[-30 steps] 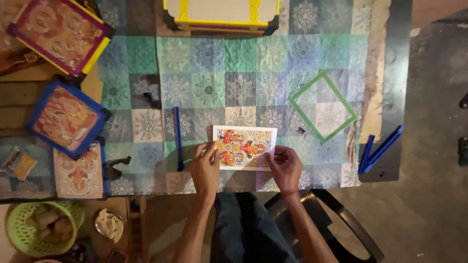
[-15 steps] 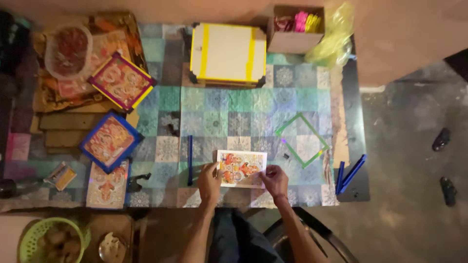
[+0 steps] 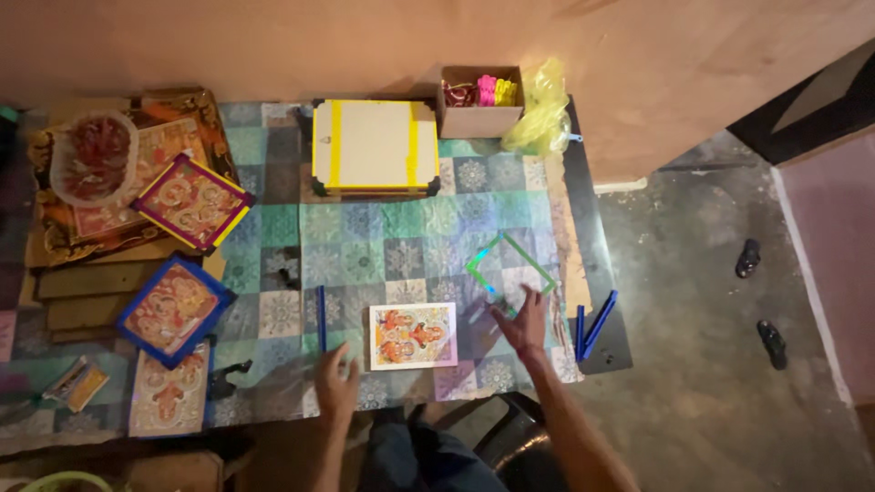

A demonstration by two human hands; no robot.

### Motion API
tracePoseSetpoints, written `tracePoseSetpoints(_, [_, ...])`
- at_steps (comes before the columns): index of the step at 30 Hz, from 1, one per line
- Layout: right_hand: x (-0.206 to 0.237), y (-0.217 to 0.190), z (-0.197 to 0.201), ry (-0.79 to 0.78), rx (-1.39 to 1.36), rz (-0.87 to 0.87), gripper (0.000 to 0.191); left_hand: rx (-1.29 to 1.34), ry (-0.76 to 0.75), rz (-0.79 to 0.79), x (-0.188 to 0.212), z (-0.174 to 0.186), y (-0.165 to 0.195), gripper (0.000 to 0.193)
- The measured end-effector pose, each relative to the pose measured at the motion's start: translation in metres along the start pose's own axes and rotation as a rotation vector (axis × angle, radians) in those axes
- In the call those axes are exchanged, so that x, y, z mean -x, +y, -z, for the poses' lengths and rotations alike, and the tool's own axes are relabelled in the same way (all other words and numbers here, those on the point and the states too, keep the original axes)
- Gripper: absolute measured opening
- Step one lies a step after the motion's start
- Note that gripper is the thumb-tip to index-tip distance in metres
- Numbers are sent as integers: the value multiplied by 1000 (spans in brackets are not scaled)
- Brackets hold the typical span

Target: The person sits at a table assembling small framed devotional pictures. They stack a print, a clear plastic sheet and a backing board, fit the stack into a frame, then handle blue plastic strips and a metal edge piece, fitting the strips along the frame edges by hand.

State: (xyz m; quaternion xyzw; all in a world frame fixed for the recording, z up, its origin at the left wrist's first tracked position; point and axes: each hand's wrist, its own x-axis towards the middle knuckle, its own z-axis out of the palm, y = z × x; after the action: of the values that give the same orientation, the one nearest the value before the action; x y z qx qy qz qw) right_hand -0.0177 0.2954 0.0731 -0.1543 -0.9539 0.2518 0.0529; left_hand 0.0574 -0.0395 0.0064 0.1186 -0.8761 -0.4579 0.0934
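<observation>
A small colourful picture card (image 3: 413, 335) lies flat on the patterned tablecloth (image 3: 401, 237) near the front edge. My left hand (image 3: 336, 385) hovers just left of and below it, fingers apart, holding nothing. My right hand (image 3: 523, 322) is off the card, reaching right with spread fingers toward a green square frame (image 3: 510, 266); its fingertips are at the frame's lower corner. A blue strip (image 3: 321, 318) lies upright left of the card. Two blue strips (image 3: 591, 325) lie right of my right hand.
A white board with yellow tape (image 3: 374, 146) and a cardboard box of coloured bits (image 3: 479, 100) sit at the back, beside a yellow bag (image 3: 543, 111). Framed pictures in purple (image 3: 192, 201) and blue (image 3: 172, 310) lie at the left. Shoes (image 3: 760, 301) lie on the floor.
Both hands have let go of the picture card. My right hand moved right toward the green frame and my left drew back. The view has tilted up and widened.
</observation>
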Motion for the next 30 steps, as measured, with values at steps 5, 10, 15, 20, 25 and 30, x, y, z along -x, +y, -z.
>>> tracePoseSetpoints(5, [-52,11,18,-409,448,22,148,18,-38,66,34,29,-27,36])
tracePoseSetpoints(10, [-64,22,9,-564,559,-26,157,-58,-63,310,73,53,-47,43])
tracePoseSetpoints(15, [-69,31,1,-490,525,10,153,-48,-42,407,92,72,-60,43])
tracePoseSetpoints(20, [-72,24,1,-496,616,44,148,-33,40,341,93,67,-60,45])
tracePoseSetpoints(25, [-78,14,10,-574,611,-22,155,-69,-59,319,64,66,-55,46])
tracePoseSetpoints(30, [-87,3,23,-678,440,-212,144,222,-112,342,14,46,-31,55])
